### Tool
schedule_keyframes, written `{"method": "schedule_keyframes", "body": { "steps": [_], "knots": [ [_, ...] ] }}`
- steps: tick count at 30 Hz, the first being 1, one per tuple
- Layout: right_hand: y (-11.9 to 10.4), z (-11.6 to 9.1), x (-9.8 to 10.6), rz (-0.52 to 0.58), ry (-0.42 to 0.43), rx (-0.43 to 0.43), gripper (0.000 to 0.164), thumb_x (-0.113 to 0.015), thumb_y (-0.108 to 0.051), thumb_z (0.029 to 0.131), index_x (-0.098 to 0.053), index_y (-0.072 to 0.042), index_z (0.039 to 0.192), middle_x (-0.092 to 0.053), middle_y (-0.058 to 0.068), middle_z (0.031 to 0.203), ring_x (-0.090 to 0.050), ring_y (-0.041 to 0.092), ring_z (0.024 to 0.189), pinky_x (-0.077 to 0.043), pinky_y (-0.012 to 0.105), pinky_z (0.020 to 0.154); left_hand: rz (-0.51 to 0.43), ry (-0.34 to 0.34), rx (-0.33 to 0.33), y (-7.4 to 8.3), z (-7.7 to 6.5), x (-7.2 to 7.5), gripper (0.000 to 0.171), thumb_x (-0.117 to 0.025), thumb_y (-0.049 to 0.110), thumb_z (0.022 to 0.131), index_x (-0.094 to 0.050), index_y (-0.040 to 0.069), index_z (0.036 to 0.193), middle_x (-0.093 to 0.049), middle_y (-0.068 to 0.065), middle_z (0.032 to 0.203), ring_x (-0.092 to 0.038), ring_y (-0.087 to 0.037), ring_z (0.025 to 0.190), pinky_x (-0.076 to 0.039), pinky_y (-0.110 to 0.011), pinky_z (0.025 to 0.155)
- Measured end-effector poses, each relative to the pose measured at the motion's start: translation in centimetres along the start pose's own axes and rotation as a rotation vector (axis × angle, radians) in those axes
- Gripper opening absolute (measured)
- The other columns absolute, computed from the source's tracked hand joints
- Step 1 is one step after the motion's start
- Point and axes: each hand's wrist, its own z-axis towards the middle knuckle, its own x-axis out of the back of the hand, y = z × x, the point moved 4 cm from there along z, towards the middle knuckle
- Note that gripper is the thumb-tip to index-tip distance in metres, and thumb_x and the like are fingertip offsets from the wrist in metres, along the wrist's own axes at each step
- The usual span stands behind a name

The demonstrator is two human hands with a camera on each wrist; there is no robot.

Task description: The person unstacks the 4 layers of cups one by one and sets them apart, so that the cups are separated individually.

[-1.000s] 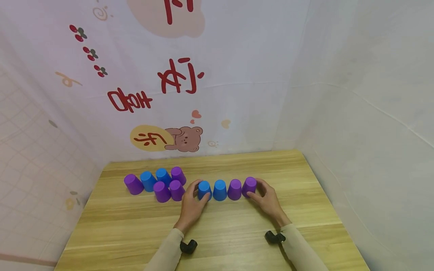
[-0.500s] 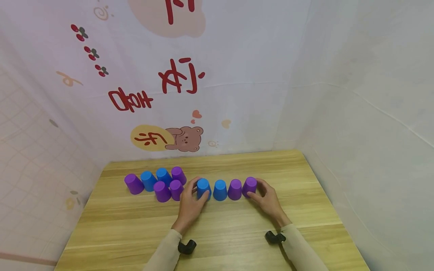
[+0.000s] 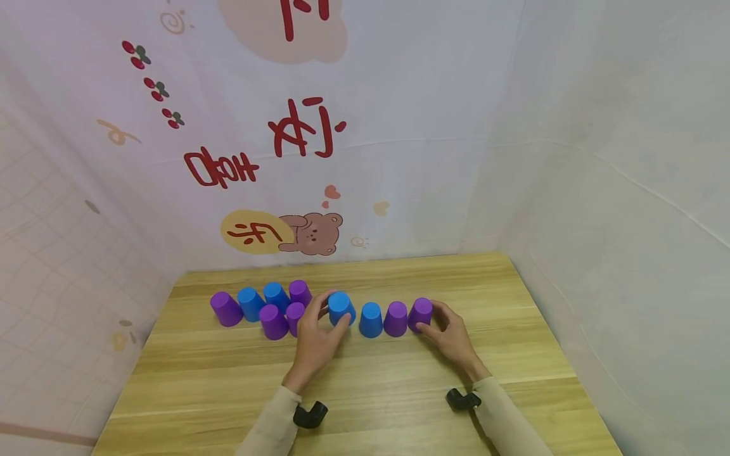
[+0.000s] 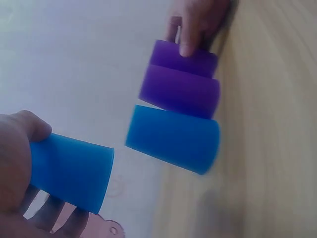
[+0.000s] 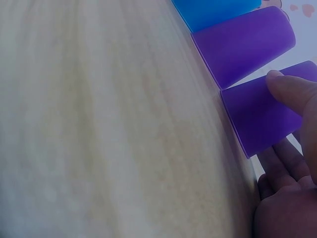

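My left hand (image 3: 315, 339) grips a blue cup (image 4: 72, 171), turned mouth down and raised off the table, thumb on the near side and fingers behind. To its right a second blue cup (image 3: 371, 320) and a purple cup (image 3: 396, 320) stand upside down in a row. At the row's right end my right hand (image 3: 454, 335) holds another purple cup (image 5: 262, 109) between thumb and fingers; its rim rests on the table beside the neighbouring purple cup (image 5: 245, 47).
Left of my left hand, several upside-down cups stand in a cluster, among them a purple cup (image 3: 226, 310) at its left end and a blue cup (image 3: 251, 304). The wooden table (image 3: 365, 392) meets a printed white wall cloth (image 3: 410, 190) behind.
My left hand has lifted the blue cup from the row's left end and moved it slightly up and left, tilting it a little. The right hand and its purple cup have stayed put.
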Motion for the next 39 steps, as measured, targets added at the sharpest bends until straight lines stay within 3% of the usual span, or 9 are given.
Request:
{"method": "schedule_keyframes", "body": {
  "steps": [14, 21, 26, 33, 39],
  "knots": [
    [0.1, 0.0, 0.0, -0.018, 0.002, 0.020, 0.061, -0.092, -0.016, 0.096, -0.066, -0.009, 0.151, -0.071, 0.015, 0.155, -0.057, 0.037, 0.157, -0.039, 0.010, 0.125, 0.034, 0.056, -0.085, 2.5, 0.8, 2.4, 0.057, -0.089, 0.005, 0.094, -0.067, 0.007, 0.147, -0.078, -0.011, 0.140, -0.077, -0.035, 0.130, -0.066, -0.054, 0.111],
    [0.1, 0.0, 0.0, -0.033, 0.004, 0.008, 0.061, -0.092, -0.018, 0.096, -0.066, -0.009, 0.151, -0.071, 0.015, 0.156, -0.057, 0.038, 0.157, -0.040, 0.015, 0.128, 0.017, 0.098, -0.084, 3.1, 0.9, 4.2, 0.058, -0.089, 0.003, 0.093, -0.067, 0.002, 0.148, -0.078, -0.015, 0.140, -0.078, -0.038, 0.127, -0.058, -0.020, 0.112],
    [0.0, 0.0, 0.0, -0.032, 0.005, 0.015, 0.060, -0.092, -0.018, 0.096, -0.066, -0.009, 0.151, -0.071, 0.015, 0.155, -0.058, 0.038, 0.157, -0.040, 0.012, 0.126, 0.009, 0.130, -0.093, 3.3, 1.1, 5.5, 0.060, -0.089, 0.002, 0.093, -0.068, 0.006, 0.149, -0.077, -0.014, 0.142, -0.077, -0.030, 0.127, -0.054, -0.010, 0.112],
    [0.0, 0.0, 0.1, -0.022, 0.003, 0.022, 0.060, -0.092, -0.017, 0.096, -0.067, -0.010, 0.150, -0.072, 0.014, 0.154, -0.059, 0.037, 0.155, -0.040, 0.008, 0.123, 0.045, 0.186, -0.074, 3.2, 1.1, 7.6, 0.061, -0.089, 0.001, 0.093, -0.067, 0.006, 0.150, -0.077, -0.017, 0.140, -0.075, -0.014, 0.127, -0.052, -0.008, 0.112],
    [-0.2, 0.0, 0.1, -0.012, -0.003, 0.049, 0.058, -0.091, -0.015, 0.097, -0.067, -0.009, 0.149, -0.073, 0.014, 0.151, -0.061, 0.039, 0.151, -0.043, 0.010, 0.123, 0.034, 0.214, -0.080, 3.1, 1.1, 9.3, 0.061, -0.086, -0.004, 0.092, -0.065, -0.002, 0.150, -0.075, -0.023, 0.139, -0.067, 0.005, 0.127, -0.052, -0.006, 0.113]
  ]
}}
